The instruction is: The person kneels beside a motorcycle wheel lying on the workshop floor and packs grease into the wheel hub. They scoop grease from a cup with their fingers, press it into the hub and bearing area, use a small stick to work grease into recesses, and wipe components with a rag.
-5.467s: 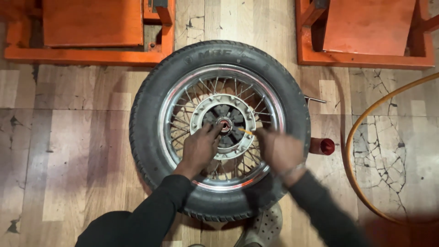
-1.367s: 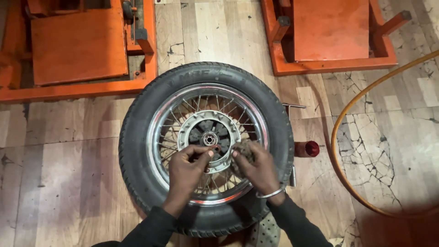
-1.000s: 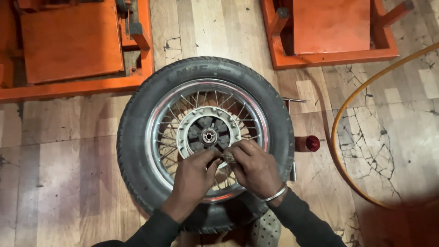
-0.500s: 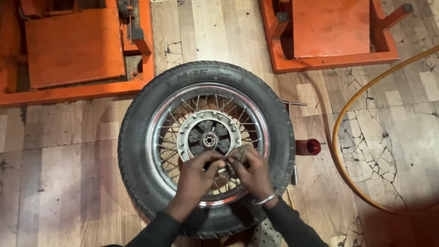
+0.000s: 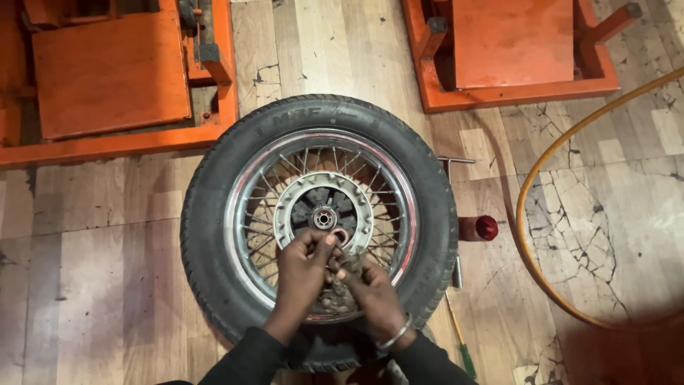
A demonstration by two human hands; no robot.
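Cracked wooden floor [image 5: 107, 242] carries a spoked wheel [image 5: 318, 221] lying flat between 2 orange frames [image 5: 114, 78], seen from the head camera. Left hand [image 5: 303, 274] pinches a small ring [image 5: 340, 235] beside the hub [image 5: 324, 217], fingers clamped on it. Right hand [image 5: 374, 296] curls over the spokes; its grip cannot be told. Yellow hose [image 5: 531, 235] and red can [image 5: 479, 228] lie nearby.

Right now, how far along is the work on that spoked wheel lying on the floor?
The black-tyred spoked wheel already lies flat, its silver hub exposed. Both hands work just below the hub: the left hand pinches a small ring, the right hand beside it. Whether the ring goes on or comes off is unclear.
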